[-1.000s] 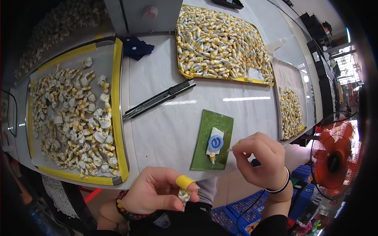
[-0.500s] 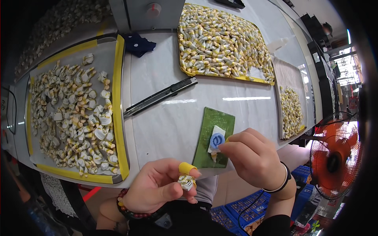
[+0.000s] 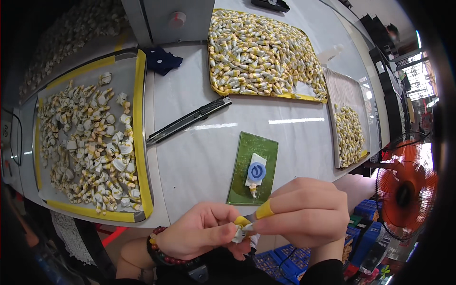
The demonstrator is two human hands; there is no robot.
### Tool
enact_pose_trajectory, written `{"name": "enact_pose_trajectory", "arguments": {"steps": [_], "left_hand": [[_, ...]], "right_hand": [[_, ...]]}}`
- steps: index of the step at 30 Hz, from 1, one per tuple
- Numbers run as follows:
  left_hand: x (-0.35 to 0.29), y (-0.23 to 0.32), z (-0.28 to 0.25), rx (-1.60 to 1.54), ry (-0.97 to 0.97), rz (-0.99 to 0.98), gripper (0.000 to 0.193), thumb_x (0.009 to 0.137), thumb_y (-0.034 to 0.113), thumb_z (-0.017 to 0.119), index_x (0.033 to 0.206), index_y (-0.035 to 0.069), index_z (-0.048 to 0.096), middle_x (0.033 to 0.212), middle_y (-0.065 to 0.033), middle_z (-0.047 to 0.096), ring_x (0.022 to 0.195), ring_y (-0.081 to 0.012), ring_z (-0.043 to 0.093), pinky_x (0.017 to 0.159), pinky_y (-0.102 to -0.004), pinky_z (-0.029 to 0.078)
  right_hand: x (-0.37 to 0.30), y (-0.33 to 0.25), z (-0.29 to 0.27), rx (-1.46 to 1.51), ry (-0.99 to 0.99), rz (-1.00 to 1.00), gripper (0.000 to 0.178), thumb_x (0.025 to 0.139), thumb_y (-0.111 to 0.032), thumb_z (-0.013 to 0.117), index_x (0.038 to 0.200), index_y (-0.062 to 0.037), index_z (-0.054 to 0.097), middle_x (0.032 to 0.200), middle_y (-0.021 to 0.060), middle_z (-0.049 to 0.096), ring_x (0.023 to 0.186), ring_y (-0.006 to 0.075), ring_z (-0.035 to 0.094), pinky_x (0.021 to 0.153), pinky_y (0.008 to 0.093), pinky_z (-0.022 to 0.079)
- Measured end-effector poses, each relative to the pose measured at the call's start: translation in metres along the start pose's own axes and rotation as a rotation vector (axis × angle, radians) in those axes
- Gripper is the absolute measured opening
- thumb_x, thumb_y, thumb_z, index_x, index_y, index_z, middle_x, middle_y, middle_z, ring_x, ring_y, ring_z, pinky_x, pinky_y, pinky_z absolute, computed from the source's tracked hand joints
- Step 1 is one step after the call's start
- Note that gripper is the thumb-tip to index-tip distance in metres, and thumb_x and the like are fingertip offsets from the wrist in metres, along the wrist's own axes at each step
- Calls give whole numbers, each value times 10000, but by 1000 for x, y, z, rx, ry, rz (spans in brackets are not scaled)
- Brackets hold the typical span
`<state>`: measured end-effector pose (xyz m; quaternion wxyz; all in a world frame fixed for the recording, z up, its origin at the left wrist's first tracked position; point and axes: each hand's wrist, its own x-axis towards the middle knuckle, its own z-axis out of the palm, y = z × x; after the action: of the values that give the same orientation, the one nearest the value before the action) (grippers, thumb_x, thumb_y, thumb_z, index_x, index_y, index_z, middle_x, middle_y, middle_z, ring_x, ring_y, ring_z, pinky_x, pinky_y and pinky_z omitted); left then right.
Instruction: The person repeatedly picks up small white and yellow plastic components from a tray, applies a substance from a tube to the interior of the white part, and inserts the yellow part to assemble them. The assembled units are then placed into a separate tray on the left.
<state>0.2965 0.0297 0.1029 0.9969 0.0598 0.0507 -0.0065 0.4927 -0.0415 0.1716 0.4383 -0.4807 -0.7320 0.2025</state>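
Near the table's front edge, my left hand [image 3: 209, 228] pinches a small white piece with dark stripes [image 3: 240, 234] between thumb and fingers. My right hand [image 3: 304, 211] has come up against it, with a small whitish tip [image 3: 249, 227] pinched at its fingertips; its exact kind is hidden. Yellow covers wrap a finger on both hands. Just beyond them lies a green rectangular mat [image 3: 263, 147]. On it a white pad carries a round blue mould-like piece [image 3: 256, 172] with a curved recess, and a small white-and-yellow piece [image 3: 252, 191] pokes out toward me.
A yellow-taped tray [image 3: 141, 95] of small white-and-yellow pieces stands left. Another full tray [image 3: 266, 95] is at the back, a narrower one [image 3: 344, 85] at right. A black utility knife [image 3: 190, 119], dark blue cloth [image 3: 163, 61] and grey metal box [image 3: 166, 28] lie between. An orange fan [image 3: 403, 190] stands right.
My right hand has left the blue piece on the mat and moved down and left to my left hand. My left hand still holds the white piece, turned slightly.
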Motion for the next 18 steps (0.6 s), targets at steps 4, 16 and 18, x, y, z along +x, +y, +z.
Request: {"name": "enact_pose_trajectory", "arguments": {"steps": [4, 16, 18], "left_hand": [[1, -2, 0, -35, 15, -51, 256, 913, 201, 563, 1024, -27, 535, 931, -103, 627, 861, -166, 635, 780, -305, 525], [6, 0, 7, 43, 3, -53, 215, 907, 176, 575, 988, -21, 542, 899, -90, 625, 841, -145, 624, 788, -276, 506], [4, 3, 9, 126, 21, -34, 211, 887, 145, 604, 997, -26, 548, 918, -90, 627, 861, -143, 620, 801, -271, 498]], "right_hand": [[2, 0, 7, -20, 32, 0, 155, 634, 11, 670, 774, -53, 692, 758, 61, 635, 617, 180, 617, 535, 256, 502], [-4, 5, 5, 87, 1, -112, 178, 688, -10, 655, 852, 59, 647, 833, 131, 615, 680, 219, 623, 605, 274, 521], [-5, 3, 2, 81, 4, -110, 185, 688, -12, 654, 858, 59, 649, 833, 128, 615, 685, 218, 624, 611, 273, 523]]}}
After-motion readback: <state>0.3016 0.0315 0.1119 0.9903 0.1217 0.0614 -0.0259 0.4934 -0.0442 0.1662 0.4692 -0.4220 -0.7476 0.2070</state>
